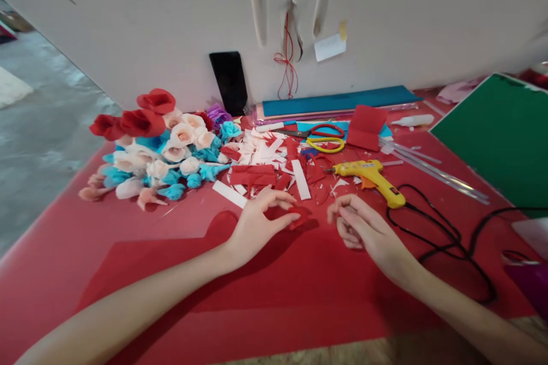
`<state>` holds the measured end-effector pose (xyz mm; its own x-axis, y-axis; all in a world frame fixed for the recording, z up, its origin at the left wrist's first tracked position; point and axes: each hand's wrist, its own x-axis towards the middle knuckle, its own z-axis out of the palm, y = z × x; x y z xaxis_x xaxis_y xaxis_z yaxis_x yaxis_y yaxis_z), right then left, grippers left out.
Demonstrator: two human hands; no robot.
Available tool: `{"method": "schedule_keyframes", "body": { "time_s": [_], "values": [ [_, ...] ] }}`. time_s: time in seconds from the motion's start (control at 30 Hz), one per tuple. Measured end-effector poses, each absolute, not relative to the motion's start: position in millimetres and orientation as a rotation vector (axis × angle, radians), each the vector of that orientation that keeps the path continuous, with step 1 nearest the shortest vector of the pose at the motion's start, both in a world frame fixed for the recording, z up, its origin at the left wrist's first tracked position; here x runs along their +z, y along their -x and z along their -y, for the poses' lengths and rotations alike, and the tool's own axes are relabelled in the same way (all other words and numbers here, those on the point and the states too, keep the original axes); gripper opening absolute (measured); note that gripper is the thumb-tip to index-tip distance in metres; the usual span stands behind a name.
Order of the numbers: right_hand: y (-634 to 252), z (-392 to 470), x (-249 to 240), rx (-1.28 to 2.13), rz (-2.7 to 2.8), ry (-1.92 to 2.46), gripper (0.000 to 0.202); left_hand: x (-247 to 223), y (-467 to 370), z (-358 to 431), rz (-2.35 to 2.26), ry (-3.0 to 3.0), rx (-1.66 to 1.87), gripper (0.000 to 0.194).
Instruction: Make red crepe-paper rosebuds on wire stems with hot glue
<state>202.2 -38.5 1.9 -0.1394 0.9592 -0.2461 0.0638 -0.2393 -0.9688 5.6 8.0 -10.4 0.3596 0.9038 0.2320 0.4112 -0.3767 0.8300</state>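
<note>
My left hand (261, 222) is over the middle of the table, its thumb and fingers curved around a small piece of red crepe paper (301, 218). A short gap to the right, my right hand (366, 231) has its thumb pressed to its curled fingers; whatever is between them, if anything, is too small to make out. A large sheet of red crepe paper (171, 265) lies flat under my left forearm. A rounded red paper piece (220, 223) rests by my left wrist. Beyond the right hand lies a yellow hot glue gun (363, 171).
Paper flowers (175, 142) are heaped at the left. Paper scraps (261, 154) litter the middle, near scissors (323, 137). A phone (230, 82) leans on the wall. Glue sticks (440, 174), a black cord (449, 234) and a green board (500, 137) are at the right.
</note>
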Motion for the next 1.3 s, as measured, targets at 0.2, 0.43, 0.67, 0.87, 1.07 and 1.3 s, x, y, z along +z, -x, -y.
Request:
{"method": "schedule_keyframes", "body": {
  "time_s": [0.2,0.43,0.67,0.87,1.07,1.3],
  "values": [
    [-180,32,30,1.337,1.420,1.359,0.016,13,-2,-8,-1.058,-1.862,1.000,0.011],
    [-164,27,54,1.238,1.533,1.309,0.009,39,6,-8,-0.961,-1.798,1.044,0.008],
    [-161,30,68,1.187,1.590,1.290,0.008,57,9,-4,-0.942,-1.739,0.918,0.007],
    [-161,30,70,1.029,1.709,1.300,0.011,60,10,-2,-0.992,-1.763,0.897,0.007],
    [-164,28,74,0.867,1.802,1.345,0.017,66,12,-3,-1.010,-1.824,0.904,0.009],
    [-166,26,67,0.953,1.769,1.380,0.010,60,11,-1,-0.952,-1.712,0.938,0.003]
  ]
}}
